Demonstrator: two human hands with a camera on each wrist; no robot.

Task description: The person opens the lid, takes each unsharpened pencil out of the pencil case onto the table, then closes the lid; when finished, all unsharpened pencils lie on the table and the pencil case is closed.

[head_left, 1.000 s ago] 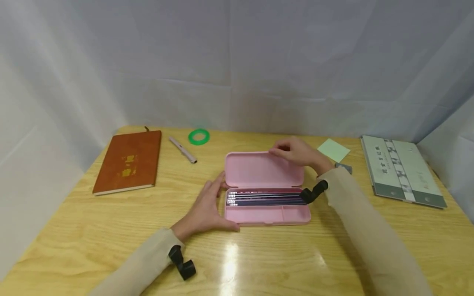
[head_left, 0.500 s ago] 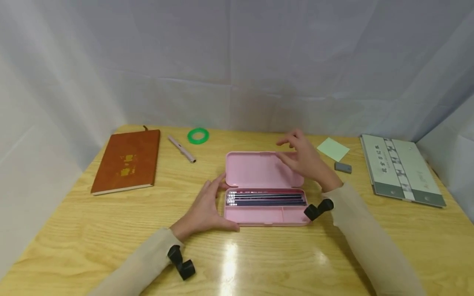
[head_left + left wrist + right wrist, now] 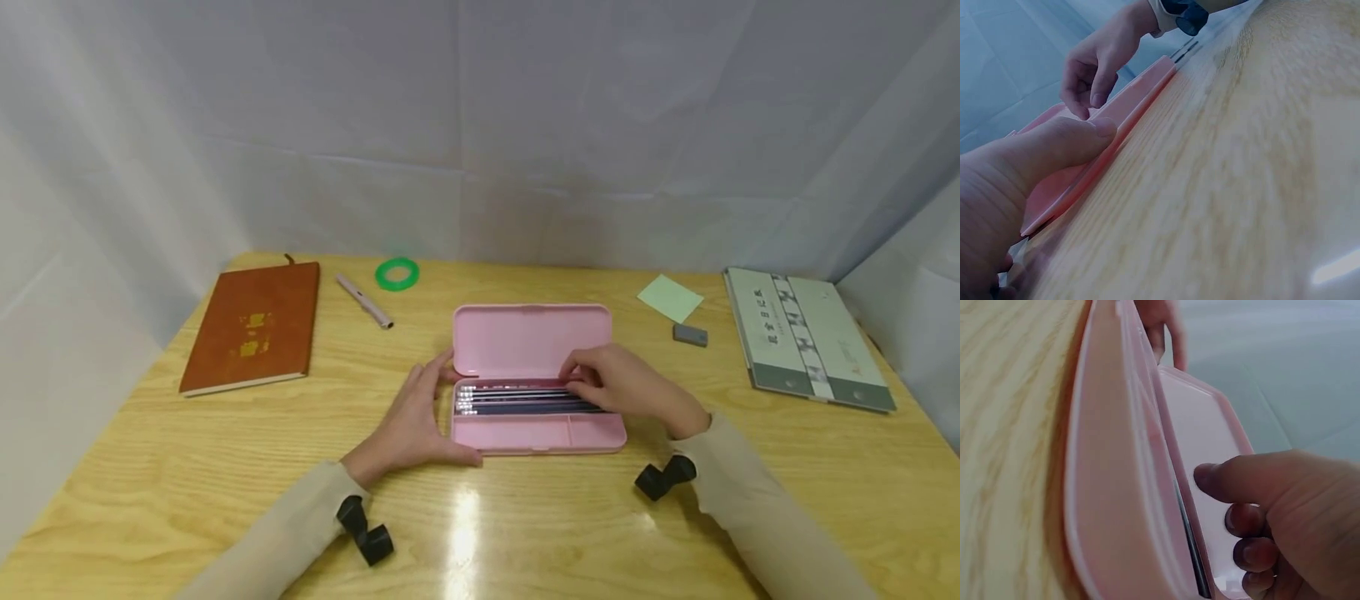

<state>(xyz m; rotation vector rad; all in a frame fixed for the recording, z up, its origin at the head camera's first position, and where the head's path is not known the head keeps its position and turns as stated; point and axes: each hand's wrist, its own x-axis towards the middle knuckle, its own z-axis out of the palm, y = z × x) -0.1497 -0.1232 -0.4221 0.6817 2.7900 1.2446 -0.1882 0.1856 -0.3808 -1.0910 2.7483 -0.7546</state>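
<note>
A pink pencil case (image 3: 532, 340) lies with its lid folded back on the wooden table. Several dark pencils (image 3: 517, 409) with pale ends fill its rear compartment. My left hand (image 3: 408, 429) grips the case's left end, thumb along the front edge and fingers behind near the hinge. Over the right end of the pencils hovers my right hand (image 3: 626, 383), thumb and index finger pointing down. In the right wrist view the right hand (image 3: 1297, 519) has bent fingers and a gap between them and the thumb, nothing held there. The front compartment shows bare pink plastic.
On the left lie a brown notebook (image 3: 255, 325), a pen (image 3: 364, 301) and a green tape ring (image 3: 397, 273). To the right are a pale green sticky note (image 3: 670, 298), a grey eraser (image 3: 690, 335) and a grey-green notebook (image 3: 810, 333). White cloth (image 3: 457, 125) hangs behind.
My right hand has left the upper edge of the lid and come down toward the pencils. The left hand keeps its grip on the case.
</note>
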